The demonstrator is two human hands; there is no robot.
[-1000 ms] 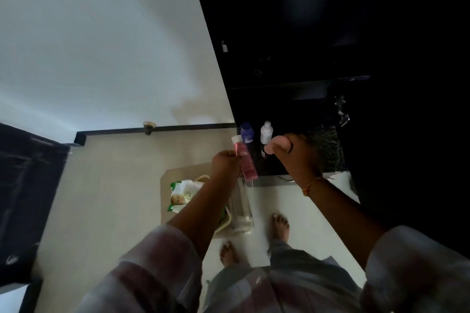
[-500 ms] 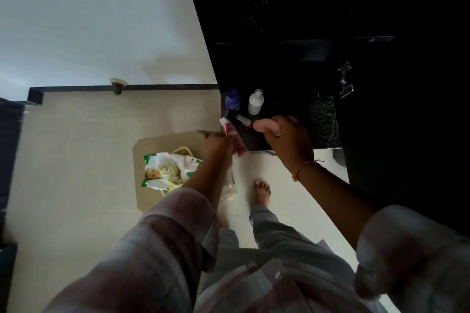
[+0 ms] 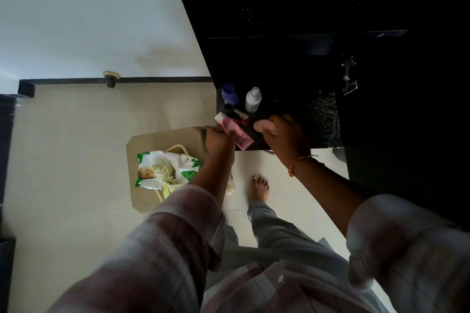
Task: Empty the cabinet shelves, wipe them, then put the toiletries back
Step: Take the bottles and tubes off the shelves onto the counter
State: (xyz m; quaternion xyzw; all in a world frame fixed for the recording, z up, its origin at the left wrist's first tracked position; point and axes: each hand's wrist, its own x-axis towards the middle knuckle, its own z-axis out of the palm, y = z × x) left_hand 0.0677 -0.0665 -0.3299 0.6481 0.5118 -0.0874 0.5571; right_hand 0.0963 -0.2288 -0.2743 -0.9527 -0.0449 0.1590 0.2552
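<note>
At the front edge of the dark cabinet shelf (image 3: 292,119), both hands work close together. Left hand (image 3: 218,138): fingers closed around the lower half of a pink tube (image 3: 235,129). Tube appearance: translucent pink-red body, flat crimped end pointing down and to the right, pale cap (image 3: 220,117) at the upper left. The tube is tilted, and its crimped end lies over the shelf edge. Right hand (image 3: 286,138): curled around a pale pink rounded item (image 3: 264,126), only one end of which protrudes from the fist at the left; what the item is cannot be told. A thin orange band (image 3: 297,162) circles the right wrist.

On the shelf, just behind the tube cap:
- one blue bottle (image 3: 229,94), upright, with a blue top;
- one white bottle (image 3: 253,99), upright, with a narrow white cap, just beside the blue one;
- one dark tube (image 3: 232,112) with a white end, lying flat between the bottles and the pink tube.

The shelf interior is too dark to resolve further. A metal hinge (image 3: 349,76) shows at the right side of the cabinet.

On the pale floor (image 3: 76,147), left of the left forearm, a brown paper bag (image 3: 162,140) lies flat. A white-and-green wipes pack (image 3: 165,170) rests on it. One bare foot (image 3: 260,187) stands on the tiles below the shelf.
</note>
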